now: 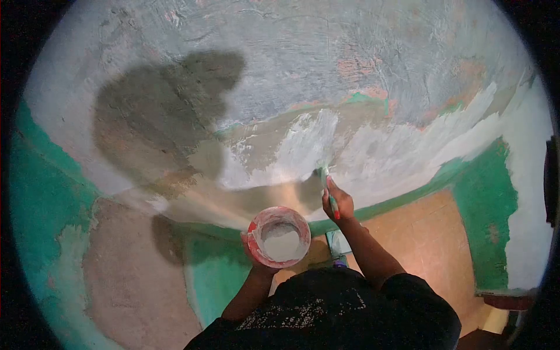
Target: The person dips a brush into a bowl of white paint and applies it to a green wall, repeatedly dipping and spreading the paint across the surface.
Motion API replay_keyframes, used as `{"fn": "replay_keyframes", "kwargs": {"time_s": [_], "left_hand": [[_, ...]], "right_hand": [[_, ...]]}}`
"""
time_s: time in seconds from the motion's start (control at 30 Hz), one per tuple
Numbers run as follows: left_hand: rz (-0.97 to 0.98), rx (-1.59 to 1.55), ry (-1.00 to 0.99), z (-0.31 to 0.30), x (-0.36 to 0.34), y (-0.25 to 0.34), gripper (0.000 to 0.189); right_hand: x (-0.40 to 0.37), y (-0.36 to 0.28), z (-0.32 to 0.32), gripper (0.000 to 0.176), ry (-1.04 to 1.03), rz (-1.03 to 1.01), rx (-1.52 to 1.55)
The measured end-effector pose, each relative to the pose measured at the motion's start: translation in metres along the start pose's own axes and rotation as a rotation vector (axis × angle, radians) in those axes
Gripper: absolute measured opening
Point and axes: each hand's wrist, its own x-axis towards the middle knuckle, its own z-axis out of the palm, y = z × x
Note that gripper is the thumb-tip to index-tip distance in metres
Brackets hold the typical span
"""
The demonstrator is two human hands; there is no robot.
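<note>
A red-rimmed bucket (279, 237) with pale grey-white paste inside is held up in front of the body. My left hand (254, 254) grips it at its left side, the fingers partly hidden by the bucket. Higher and to the right, my right hand (340, 199) is closed round the handle of a brush (325, 175). The brush's tip is at the wall, on a streak of white coating (309, 140). Grey patches, white coating and some bare orange spots cover the wall (280, 76) above.
Green painted areas (493, 216) border the coating at right and left. A brownish patch (137, 274) lies at lower left. Below the right forearm is an orange-tan surface (414, 239), with a small pale box-like object (338, 242) near it. Dark shadows fall on the wall.
</note>
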Motion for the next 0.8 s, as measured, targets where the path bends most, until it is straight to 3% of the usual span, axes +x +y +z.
{"fn": "replay_keyframes", "kwargs": {"time_s": [0.17, 0.27, 0.4, 0.43, 0.53, 0.63, 0.73, 0.8], "left_hand": [[0.012, 0.113, 0.026, 0.002, 0.002, 0.003, 0.099], [0.059, 0.222, 0.085, 0.0, 0.002, 0.007, 0.099], [0.051, 0.182, 0.127, 0.009, -0.002, 0.006, 0.098], [0.045, 0.167, 0.122, 0.01, -0.001, 0.006, 0.098], [0.062, 0.051, 0.019, 0.002, 0.002, 0.01, 0.1], [0.016, 0.087, -0.032, 0.01, 0.007, 0.01, 0.099], [-0.002, 0.067, -0.007, 0.002, 0.005, 0.01, 0.096], [-0.037, -0.062, -0.051, -0.003, 0.007, 0.011, 0.095]], "right_hand": [[-0.038, 0.016, 0.006, 0.04, -0.161, 0.19, 0.064], [-0.009, -0.017, -0.016, 0.04, 0.104, -0.009, 0.172], [0.008, -0.007, -0.008, 0.045, -0.07, 0.148, 0.047], [0.005, -0.003, -0.006, 0.047, -0.075, 0.053, -0.009], [0.002, -0.012, -0.009, 0.044, -0.137, 0.156, 0.031], [-0.003, -0.01, -0.008, 0.041, -0.174, 0.359, 0.156], [0.013, -0.029, -0.031, 0.041, -0.042, 0.673, 0.723], [0.031, -0.04, -0.055, 0.04, -0.056, 0.658, 0.815]]}}
